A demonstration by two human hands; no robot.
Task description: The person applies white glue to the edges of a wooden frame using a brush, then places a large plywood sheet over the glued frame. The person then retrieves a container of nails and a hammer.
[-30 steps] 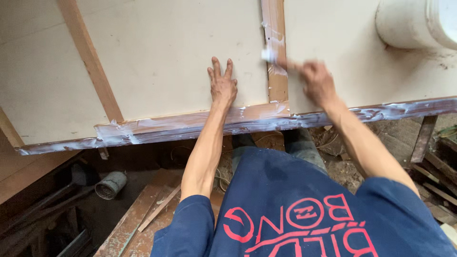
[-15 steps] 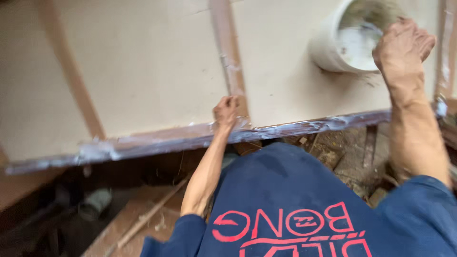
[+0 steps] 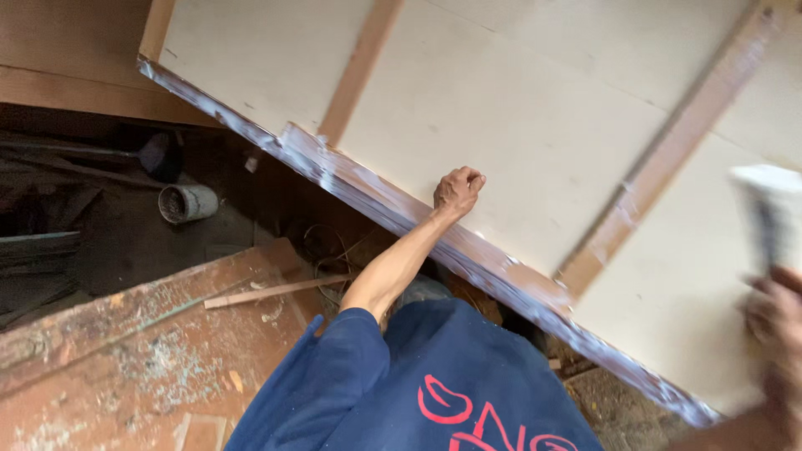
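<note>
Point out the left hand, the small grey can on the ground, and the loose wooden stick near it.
left hand (image 3: 458,190), head view, on the back of the closed fist resting on the panel.
grey can (image 3: 189,202), head view, on its side wall.
wooden stick (image 3: 276,291), head view, mid-length.

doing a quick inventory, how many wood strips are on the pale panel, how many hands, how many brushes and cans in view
wood strips on the pale panel: 2, left strip, right strip
hands: 2, left hand, right hand
brushes: 1, white-coated brush, blurred
cans: 1, small grey can on the floor
total: 6
</note>
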